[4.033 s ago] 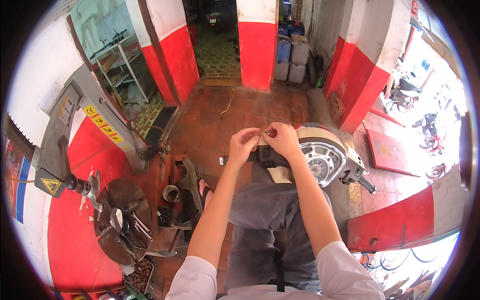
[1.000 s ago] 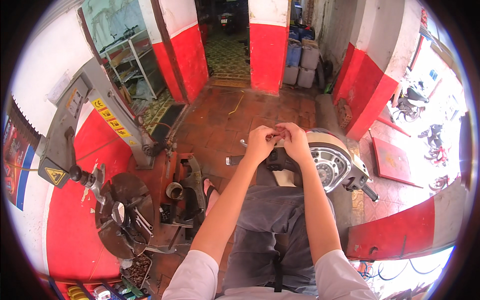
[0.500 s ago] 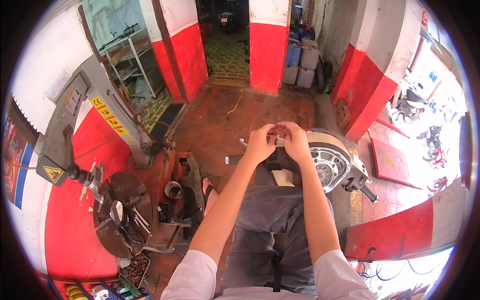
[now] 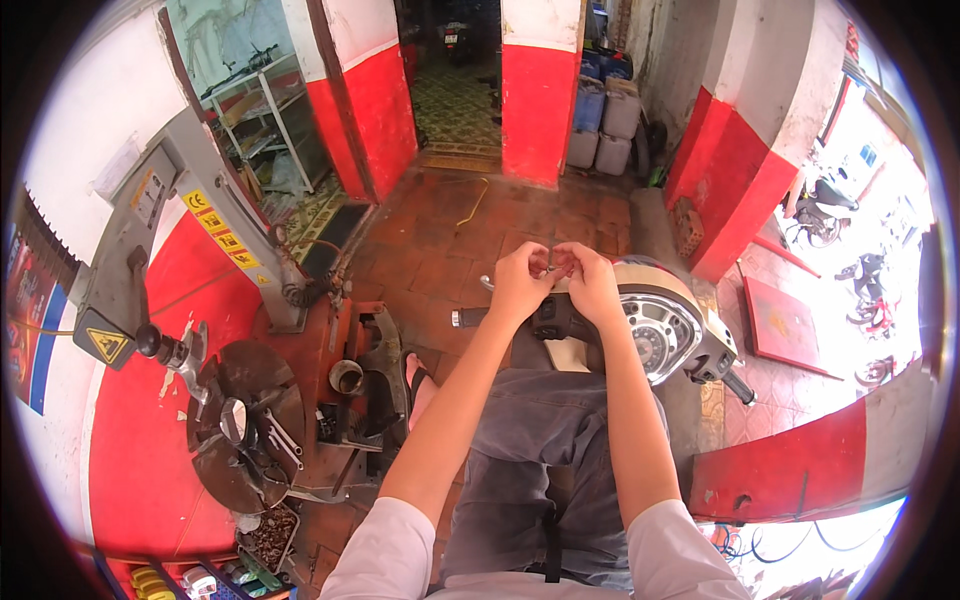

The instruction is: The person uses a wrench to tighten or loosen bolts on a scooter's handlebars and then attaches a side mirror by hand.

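Note:
My left hand (image 4: pixel 522 286) and my right hand (image 4: pixel 592 284) are raised side by side in front of me, above a scooter's handlebar. The fingertips of both hands are pinched close together around a small, thin piece (image 4: pixel 550 266). It is too small and too hidden by the fingers to name. Under my right wrist is the scooter's round instrument housing (image 4: pixel 655 338) with a silver rim. Its left grip (image 4: pixel 468 318) sticks out beside my left forearm, and the right grip (image 4: pixel 738 388) lies beyond my right forearm.
A tyre changer (image 4: pixel 245 425) stands at left, with wrenches (image 4: pixel 283 440) on its turntable. Near my foot is a metal cup (image 4: pixel 346 377). Plastic jugs (image 4: pixel 620 110) are stacked at the back. A red board (image 4: pixel 785 318) lies at right, with parked motorbikes (image 4: pixel 822 210) outside.
My hands stay over the handlebar. The fingers have shifted slightly, and the thin piece between the fingertips shows more plainly now.

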The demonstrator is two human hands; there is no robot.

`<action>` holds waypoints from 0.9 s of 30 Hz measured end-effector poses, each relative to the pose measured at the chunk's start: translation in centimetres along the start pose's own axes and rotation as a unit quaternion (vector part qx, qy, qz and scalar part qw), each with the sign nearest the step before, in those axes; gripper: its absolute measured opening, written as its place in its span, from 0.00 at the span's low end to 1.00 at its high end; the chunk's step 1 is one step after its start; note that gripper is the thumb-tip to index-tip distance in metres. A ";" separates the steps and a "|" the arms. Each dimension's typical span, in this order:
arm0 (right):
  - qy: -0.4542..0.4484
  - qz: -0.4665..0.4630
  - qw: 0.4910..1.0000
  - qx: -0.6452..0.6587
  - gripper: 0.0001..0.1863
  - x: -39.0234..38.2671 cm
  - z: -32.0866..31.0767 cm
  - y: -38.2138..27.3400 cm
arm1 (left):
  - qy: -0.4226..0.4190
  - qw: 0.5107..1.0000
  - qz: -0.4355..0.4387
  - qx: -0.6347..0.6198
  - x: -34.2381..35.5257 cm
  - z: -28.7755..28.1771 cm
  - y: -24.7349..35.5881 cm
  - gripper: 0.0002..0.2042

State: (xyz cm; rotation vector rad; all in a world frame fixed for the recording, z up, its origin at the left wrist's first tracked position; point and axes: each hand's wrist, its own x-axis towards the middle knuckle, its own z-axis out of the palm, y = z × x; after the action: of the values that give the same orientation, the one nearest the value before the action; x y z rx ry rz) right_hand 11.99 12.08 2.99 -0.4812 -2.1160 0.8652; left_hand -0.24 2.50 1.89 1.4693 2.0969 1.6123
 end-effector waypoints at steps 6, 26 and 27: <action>-0.010 -0.007 1.000 0.008 0.21 0.0 0.4 -0.1 | 0.010 0.988 0.002 -0.156 -0.2 0.1 -1.2 0.17; -0.001 -0.004 1.000 0.000 0.21 -0.1 0.0 0.1 | 0.020 0.999 -0.038 -0.009 -0.1 0.1 -0.6 0.21; -0.002 -0.006 1.000 0.000 0.21 0.0 0.2 0.0 | 0.022 0.999 -0.037 -0.008 -0.1 0.2 -1.0 0.21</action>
State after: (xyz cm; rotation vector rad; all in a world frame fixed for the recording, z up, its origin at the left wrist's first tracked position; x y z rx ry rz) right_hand 11.85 11.99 2.91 -0.4673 -2.1195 0.8608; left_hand -0.70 2.59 0.97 1.3456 2.1289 1.6451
